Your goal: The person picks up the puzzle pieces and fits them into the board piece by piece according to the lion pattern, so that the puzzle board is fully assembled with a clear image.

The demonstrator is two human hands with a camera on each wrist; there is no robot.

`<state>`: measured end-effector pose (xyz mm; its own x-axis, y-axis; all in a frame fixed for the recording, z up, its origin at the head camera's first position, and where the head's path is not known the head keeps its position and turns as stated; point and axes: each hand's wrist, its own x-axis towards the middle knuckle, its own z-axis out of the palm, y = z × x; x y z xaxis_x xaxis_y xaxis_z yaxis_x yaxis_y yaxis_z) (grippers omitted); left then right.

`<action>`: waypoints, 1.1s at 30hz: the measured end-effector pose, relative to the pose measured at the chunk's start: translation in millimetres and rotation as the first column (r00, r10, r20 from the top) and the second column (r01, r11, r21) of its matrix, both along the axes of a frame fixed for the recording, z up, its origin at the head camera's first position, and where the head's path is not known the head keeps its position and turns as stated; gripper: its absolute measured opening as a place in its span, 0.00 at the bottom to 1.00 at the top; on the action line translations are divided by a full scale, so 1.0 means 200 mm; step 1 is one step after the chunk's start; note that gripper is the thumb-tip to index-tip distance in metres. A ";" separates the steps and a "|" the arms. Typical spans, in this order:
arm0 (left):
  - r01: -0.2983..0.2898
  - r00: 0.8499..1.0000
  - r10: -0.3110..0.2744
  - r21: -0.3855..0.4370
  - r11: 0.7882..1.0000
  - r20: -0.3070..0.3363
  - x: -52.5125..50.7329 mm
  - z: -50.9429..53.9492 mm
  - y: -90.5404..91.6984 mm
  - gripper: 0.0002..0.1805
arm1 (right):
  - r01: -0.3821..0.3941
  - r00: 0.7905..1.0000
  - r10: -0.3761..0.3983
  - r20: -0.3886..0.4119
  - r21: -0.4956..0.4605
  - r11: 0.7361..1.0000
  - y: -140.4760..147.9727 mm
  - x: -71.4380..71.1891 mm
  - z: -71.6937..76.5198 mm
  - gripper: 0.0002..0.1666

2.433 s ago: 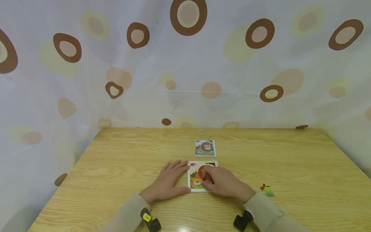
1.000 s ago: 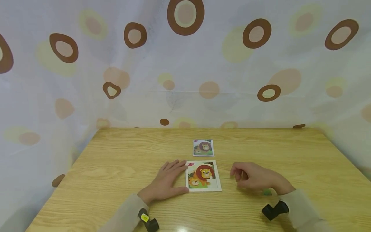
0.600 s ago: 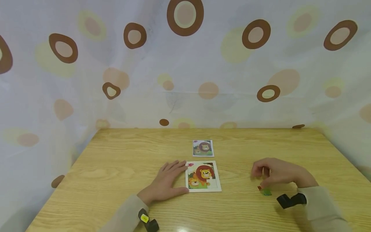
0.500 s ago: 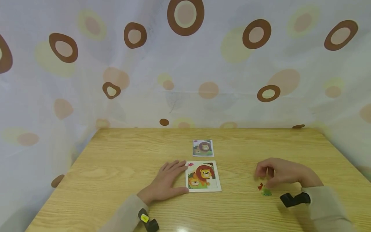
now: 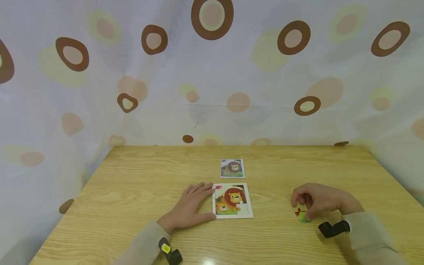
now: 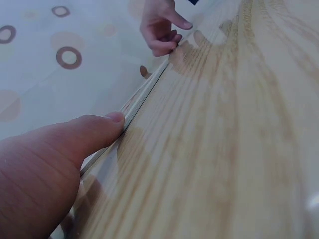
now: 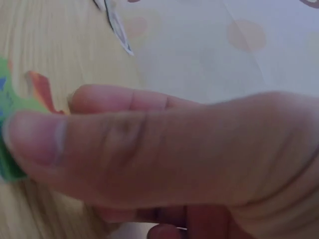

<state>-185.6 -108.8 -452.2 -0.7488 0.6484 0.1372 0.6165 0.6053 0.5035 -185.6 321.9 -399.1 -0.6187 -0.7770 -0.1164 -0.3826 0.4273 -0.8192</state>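
In the head view, a white-framed lion jigsaw puzzle (image 5: 230, 201) lies flat at the middle, with a pale gap at its lower right. The spread left hand (image 5: 189, 206) rests beside it, fingertips and thumb touching its left edge. In the left wrist view, the left thumb (image 6: 92, 132) lies against the frame's edge. To the right, the right hand (image 5: 326, 198) is low over a green jigsaw piece (image 5: 303, 216) with a red part. Its thumb touches this piece, also seen as the green piece (image 7: 15, 99) in the right wrist view. The other fingers bend loosely above, apart from the thumb.
A small lion picture card (image 5: 232, 168) lies just beyond the puzzle. All of this is on a wood-grain table (image 5: 149, 169). A patterned curtain (image 5: 212, 121) stands along the table's back and sides.
The right hand has left the puzzle and moved right to the green piece, its thumb now lowered onto it. The lion's face shows uncovered in the puzzle. The left hand stays in place.
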 end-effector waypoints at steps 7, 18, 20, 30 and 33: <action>0.003 1.000 -0.003 -0.003 1.000 -0.005 0.00 0.00 -0.01 0.41 | -0.025 0.997 0.023 -0.076 -0.023 0.999 -0.02 0.00 -0.01 0.13; -0.005 1.000 0.005 0.017 1.000 0.004 0.00 0.00 -0.01 0.41 | -0.018 0.985 0.023 -0.172 0.033 0.999 -0.07 0.01 -0.01 0.11; 0.000 1.000 0.000 0.023 1.000 -0.001 0.00 -0.01 -0.01 0.41 | 0.001 0.985 0.005 -0.170 0.037 0.999 -0.07 0.01 -0.01 0.11; 0.000 1.000 0.000 0.021 1.000 -0.007 0.00 0.01 0.00 0.40 | 0.131 0.986 -0.111 -0.122 0.168 0.977 -0.08 0.04 0.01 0.19; 0.005 1.000 -0.004 0.024 1.000 -0.012 0.00 0.01 0.00 0.40 | 0.150 0.983 -0.124 -0.138 0.200 0.968 -0.09 0.05 0.02 0.17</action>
<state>-184.9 -109.6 -450.7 -0.7442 0.6481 0.1617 0.6251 0.5904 0.5106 -176.1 303.7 -396.1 -0.7374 -0.6503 -0.1826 -0.4009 0.6389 -0.6566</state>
